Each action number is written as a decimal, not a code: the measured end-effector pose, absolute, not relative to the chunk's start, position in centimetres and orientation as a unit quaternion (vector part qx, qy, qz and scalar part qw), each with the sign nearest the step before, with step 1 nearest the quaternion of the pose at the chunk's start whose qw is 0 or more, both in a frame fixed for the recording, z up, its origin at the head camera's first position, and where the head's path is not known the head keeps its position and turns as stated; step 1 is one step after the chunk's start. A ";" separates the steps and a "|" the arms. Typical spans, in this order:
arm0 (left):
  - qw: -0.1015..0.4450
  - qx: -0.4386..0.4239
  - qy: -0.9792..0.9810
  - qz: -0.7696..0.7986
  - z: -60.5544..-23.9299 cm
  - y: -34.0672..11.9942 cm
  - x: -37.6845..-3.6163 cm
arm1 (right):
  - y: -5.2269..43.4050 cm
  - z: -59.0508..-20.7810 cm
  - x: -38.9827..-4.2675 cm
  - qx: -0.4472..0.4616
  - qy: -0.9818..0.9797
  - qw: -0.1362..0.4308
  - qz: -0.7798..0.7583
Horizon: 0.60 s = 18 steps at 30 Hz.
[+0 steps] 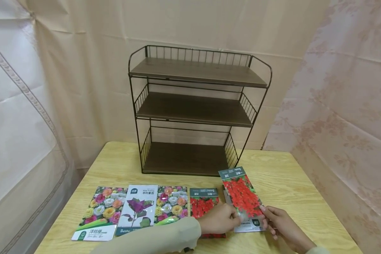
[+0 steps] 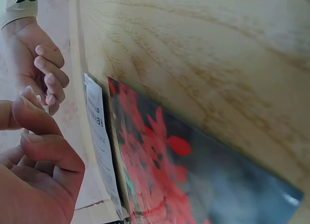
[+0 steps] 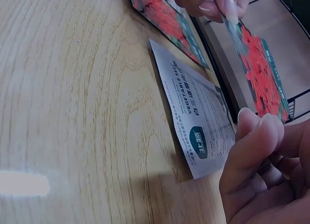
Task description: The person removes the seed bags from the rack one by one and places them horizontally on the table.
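Observation:
A seed packet with red flowers (image 1: 241, 194) is lifted at a tilt over the wooden table (image 1: 292, 183). My left hand (image 1: 236, 217) pinches its lower left edge, and my right hand (image 1: 264, 211) grips its lower right edge. In the right wrist view the packet (image 3: 261, 69) hangs between the left fingers (image 3: 218, 3) and the right fingers (image 3: 256, 151). Under it a packet with a white printed back (image 3: 203, 132) lies flat. Another red-flower packet (image 1: 204, 204) lies beside my left hand, partly hidden by it, and shows close up in the left wrist view (image 2: 160, 166).
A black wire rack with three brown shelves (image 1: 195, 109) stands at the table's back. In a row to the left lie a mixed-flower packet (image 1: 101, 211), a purple-leaf packet (image 1: 137, 208) and a second mixed-flower packet (image 1: 171, 204). Curtains hang all around.

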<state>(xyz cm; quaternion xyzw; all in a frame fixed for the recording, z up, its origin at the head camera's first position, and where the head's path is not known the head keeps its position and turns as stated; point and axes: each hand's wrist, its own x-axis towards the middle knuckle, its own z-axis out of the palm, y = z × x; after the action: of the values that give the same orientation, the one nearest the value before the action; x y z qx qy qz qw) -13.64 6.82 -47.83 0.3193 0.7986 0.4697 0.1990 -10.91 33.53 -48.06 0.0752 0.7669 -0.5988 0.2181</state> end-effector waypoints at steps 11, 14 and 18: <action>0.215 0.327 0.798 0.459 -47.9 7.7 -13.9 | 34.5 -48.3 -10.2 0.081 0.770 0.195 -0.602; 0.214 0.334 0.796 0.457 -47.9 8.3 -14.0 | 34.9 -48.3 -10.0 0.081 0.769 0.191 -0.605; 0.206 0.336 0.802 0.449 -47.9 9.1 -14.3 | 35.5 -48.2 -10.1 0.087 0.771 0.186 -0.603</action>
<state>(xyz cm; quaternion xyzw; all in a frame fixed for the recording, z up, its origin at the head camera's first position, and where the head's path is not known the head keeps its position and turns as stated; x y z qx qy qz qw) -14.31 9.15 -47.92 0.3357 0.8019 0.4493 0.2058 -10.07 35.47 -48.19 0.0873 0.7708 -0.6031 0.1858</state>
